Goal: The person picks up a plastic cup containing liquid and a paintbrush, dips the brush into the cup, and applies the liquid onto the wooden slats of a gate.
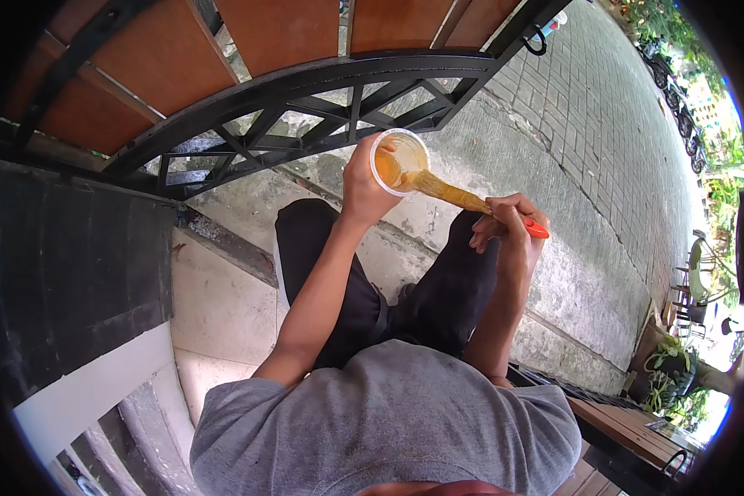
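Observation:
My left hand (365, 188) is closed around a clear plastic cup (416, 142), which tips toward me in front of my knees. Amber-brown liquid (388, 168) shows inside the cup. My right hand (508, 227) grips a paintbrush (453, 195) with a red handle end, its fingers partly curled. The brush's yellow-brown, wet-looking bristles reach over the cup's rim, with the tip at its mouth. Some of the brush's middle is hidden behind my fingers.
A gate with brown wooden panels (285, 35) and a black metal lattice frame (306, 116) stands just beyond the cup. Grey paving (587, 132) stretches to the right. Potted plants (670, 364) and chairs (698, 281) are at far right, parked motorbikes (678, 103) farther off.

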Demonstrator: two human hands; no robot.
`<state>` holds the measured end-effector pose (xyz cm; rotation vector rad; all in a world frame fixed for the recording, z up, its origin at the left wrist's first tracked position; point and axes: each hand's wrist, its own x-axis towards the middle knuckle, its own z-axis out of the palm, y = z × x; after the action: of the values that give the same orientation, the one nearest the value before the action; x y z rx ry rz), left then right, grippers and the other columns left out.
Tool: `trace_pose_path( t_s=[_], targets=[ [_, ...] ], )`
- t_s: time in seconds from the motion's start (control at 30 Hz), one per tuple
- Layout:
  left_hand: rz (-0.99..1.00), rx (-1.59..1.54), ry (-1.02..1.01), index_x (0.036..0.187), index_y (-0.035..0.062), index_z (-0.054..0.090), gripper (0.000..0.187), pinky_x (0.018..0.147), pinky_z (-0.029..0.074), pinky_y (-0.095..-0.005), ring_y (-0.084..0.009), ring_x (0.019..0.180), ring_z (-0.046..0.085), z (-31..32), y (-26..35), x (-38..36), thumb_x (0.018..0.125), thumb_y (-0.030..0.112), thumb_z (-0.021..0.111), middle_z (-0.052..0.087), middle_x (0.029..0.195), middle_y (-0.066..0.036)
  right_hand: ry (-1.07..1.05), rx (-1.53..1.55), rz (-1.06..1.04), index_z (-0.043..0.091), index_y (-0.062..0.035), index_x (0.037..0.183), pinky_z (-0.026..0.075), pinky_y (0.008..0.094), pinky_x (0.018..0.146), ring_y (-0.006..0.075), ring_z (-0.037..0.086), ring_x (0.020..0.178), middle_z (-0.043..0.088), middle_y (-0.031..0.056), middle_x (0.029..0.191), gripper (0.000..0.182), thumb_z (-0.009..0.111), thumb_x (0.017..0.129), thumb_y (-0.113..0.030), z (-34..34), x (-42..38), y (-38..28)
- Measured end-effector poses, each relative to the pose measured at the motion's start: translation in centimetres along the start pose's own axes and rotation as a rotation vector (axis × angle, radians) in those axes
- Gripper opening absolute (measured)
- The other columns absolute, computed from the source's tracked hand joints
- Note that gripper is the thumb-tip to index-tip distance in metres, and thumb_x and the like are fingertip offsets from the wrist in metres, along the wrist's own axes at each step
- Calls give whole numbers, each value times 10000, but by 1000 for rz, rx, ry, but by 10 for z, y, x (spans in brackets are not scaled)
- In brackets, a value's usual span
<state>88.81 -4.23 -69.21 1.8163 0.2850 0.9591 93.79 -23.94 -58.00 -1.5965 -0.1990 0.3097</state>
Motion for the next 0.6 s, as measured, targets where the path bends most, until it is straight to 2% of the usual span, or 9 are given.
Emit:
trace_pose_path(
  t_s=[0.17, 0.27, 0.37, 0.47, 0.6],
  targets=[
    [-4, -45, 19, 1156, 42, 544, 674, 870, 513, -312, -193, 962, 646, -3, -1, 1, 580, 41, 894, 645, 1030, -79, -17, -7, -21, 616, 76, 824, 439, 272, 373, 197, 568, 400, 607, 173, 581, 214, 549, 852, -125, 1, 0, -2],
    [-30, -74, 32, 1164, 37, 538, 688, 869, 515, -308, -184, 954, 642, -4, -5, 0, 580, 48, 902, 637, 1026, -76, -74, 25, -95, 608, 74, 883, 446, 263, 407, 184, 586, 442, 620, 169, 612, 180, 552, 875, -97, -5, 2, -3],
    [-36, -23, 25, 1174, 37, 531, 709, 868, 517, -304, -180, 951, 641, -6, -6, 0, 576, 60, 911, 635, 1027, -75, -144, -8, -180, 613, 42, 899, 462, 231, 471, 147, 629, 523, 663, 126, 660, 77, 605, 904, -35, -2, 5, -10],
    [-59, -33, 15, 1178, 34, 528, 715, 863, 523, -310, -193, 957, 647, -3, -11, -2, 577, 73, 914, 637, 1036, -82, -198, -149, -214, 611, 25, 900, 480, 231, 512, 127, 646, 569, 679, 90, 685, 67, 637, 907, -37, 7, 7, -20],
    [-43, 61, -13, 1188, 27, 526, 717, 861, 530, -328, -219, 973, 655, -4, -3, -4, 586, 88, 910, 639, 1045, -99, -274, -388, -372, 613, 7, 873, 505, 260, 520, 128, 660, 567, 683, 77, 683, 74, 647, 903, -52, 19, 9, -24]
  ],
)
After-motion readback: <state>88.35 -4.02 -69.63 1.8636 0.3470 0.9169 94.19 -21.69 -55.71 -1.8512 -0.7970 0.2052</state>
